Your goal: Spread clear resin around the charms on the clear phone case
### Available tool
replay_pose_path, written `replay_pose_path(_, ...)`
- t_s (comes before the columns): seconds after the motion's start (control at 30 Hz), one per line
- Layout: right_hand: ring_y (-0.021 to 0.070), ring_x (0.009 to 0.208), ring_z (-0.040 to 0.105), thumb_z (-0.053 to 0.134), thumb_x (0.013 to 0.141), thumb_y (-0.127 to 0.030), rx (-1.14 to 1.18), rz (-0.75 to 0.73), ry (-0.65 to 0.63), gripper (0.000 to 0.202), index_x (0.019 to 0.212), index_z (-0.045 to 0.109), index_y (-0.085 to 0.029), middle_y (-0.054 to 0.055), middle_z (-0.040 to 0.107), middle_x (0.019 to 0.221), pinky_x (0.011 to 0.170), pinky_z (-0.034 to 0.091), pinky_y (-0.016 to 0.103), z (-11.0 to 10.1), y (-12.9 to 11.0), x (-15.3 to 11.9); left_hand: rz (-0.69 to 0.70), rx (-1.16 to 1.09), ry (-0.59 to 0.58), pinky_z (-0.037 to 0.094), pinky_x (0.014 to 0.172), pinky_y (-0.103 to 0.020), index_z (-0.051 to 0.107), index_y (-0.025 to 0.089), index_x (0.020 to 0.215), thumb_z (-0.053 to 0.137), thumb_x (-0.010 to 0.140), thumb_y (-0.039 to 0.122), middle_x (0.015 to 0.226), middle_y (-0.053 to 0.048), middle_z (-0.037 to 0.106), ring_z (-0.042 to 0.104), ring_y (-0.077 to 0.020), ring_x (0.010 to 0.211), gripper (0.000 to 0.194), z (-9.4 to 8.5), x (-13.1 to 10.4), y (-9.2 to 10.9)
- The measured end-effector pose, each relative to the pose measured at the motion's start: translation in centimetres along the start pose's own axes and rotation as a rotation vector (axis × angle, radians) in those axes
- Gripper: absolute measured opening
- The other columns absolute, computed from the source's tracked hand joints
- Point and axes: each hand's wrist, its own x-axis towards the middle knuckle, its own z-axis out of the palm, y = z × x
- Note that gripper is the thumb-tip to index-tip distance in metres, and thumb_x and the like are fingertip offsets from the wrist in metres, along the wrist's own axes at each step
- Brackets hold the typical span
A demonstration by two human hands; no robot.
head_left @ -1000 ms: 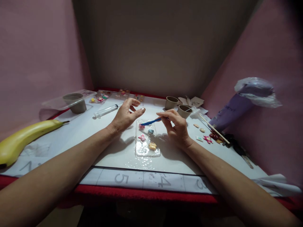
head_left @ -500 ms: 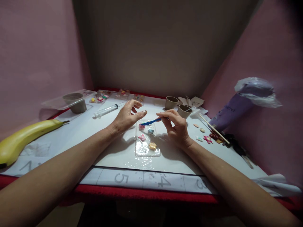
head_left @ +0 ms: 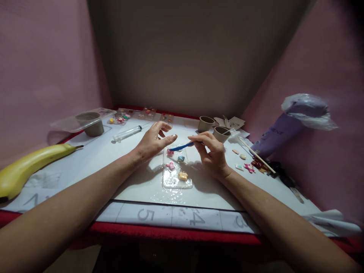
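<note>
Blue tool (head_left: 181,146) points left, slanting slightly downward.

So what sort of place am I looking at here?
Probably a small craft work corner: small charms sit on a clear panel, the right hand holds a blue tool, and a syringe lies nearby.

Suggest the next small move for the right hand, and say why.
Perhaps lightly nudge the upper pink charm with the blue tool: the right hand holds it with the tip at that charm, though contact is unclear, and the left hand holds nothing.
</note>
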Motion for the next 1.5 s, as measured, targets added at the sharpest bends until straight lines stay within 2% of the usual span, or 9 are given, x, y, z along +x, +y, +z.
replay_pose_path(0.57,0.0178,0.078,0.062,0.053,0.092,-0.014,0.025,0.0,0.067,0.021,0.101,0.07,-0.022,0.005,0.067,0.083,0.068,0.053,0.035,-0.06,-0.1,0.08,-0.016,-0.002,0.011,0.049,0.075,-0.038,0.058,0.018,0.1,0.067,0.075,0.049,0.113,-0.011,0.061,0.058,-0.0221,0.089,0.041,-0.03,-0.02,-0.16)
replay_pose_path(1.5,0.0172,0.077,0.061,0.053,0.091,-0.014,0.007,0.013,0.082,0.02,0.1,0.07,-0.021,0.004,0.066,0.082,0.065,0.054,0.034,-0.01,0.15,0.03,-0.03,0.017,0.04,0.048,0.077,-0.037,0.058,0.016,0.101,0.064,0.077,0.046,0.108,-0.011,0.061,0.057,-0.0209,0.089,0.039,0.04,0.16,-0.47)
